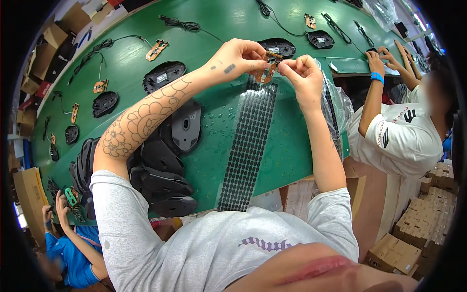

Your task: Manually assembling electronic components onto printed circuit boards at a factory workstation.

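Note:
My left hand point(239, 57) grips a small orange-brown circuit board point(265, 73) between thumb and fingers, held up over the green table. At the board's right edge, the thumb and fingertips of my right hand point(305, 80) are pinched together; whatever sits between them is too small to make out. Just beyond the board lies a black mouse shell point(278, 46) with a pale label inside. Under my hands a clear sheet of small black oval pads point(249, 141) runs toward me. A black cable point(187, 24) leads to behind my left hand.
Assembled-looking black mouse shells point(163, 180) are piled by my left forearm. Further shells point(164, 75), boards point(156, 49) and cables line the green table point(209, 121). Clear plastic point(340, 102) lies beside my right forearm. Co-workers sit at right point(399, 121) and lower left point(73, 258).

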The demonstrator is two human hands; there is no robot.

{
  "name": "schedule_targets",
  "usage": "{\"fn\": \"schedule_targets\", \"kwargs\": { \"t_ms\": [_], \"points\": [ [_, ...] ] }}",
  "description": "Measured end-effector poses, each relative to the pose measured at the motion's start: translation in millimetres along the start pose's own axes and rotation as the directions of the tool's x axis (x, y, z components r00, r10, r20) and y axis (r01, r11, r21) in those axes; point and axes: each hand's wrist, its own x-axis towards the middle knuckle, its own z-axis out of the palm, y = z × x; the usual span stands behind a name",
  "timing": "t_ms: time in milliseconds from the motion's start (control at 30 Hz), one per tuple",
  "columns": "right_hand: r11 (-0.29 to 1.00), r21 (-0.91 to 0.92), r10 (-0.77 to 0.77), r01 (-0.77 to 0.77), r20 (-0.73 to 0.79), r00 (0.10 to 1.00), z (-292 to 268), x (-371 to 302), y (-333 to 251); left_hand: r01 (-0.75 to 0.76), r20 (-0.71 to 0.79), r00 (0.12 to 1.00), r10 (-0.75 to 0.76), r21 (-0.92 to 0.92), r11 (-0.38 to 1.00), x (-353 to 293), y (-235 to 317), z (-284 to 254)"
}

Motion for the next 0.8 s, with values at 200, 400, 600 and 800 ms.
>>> {"fn": "schedule_targets", "kwargs": {
  "t_ms": [200, 400, 600, 800],
  "points": [
    [0.988, -0.144, 0.064, -0.049, 0.103, 0.993, -2.8, 5.8, 11.2, -0.073, -0.028, 0.997, 0.074, 0.037, 0.997, -3.8, -1.5, -0.2],
    [0.946, 0.308, 0.138, -0.098, -0.109, 0.985, -2.9, 14.9, 13.2, -0.223, -0.052, 0.902, 0.429, 0.794, 0.565, -16.8, 19.2, 1.3],
    [0.948, 0.272, 0.194, -0.168, -0.073, 0.978, 2.6, 14.3, 15.1, -0.324, 0.234, 0.927, 0.295, 0.895, 0.308, -17.8, -7.6, -3.6],
    [0.955, 0.246, 0.19, -0.166, -0.074, 0.979, -2.9, 17.2, 18.1, -0.361, 0.287, 0.907, 0.309, 0.907, 0.218, -8.6, -1.6, 7.2]
  ]
}}
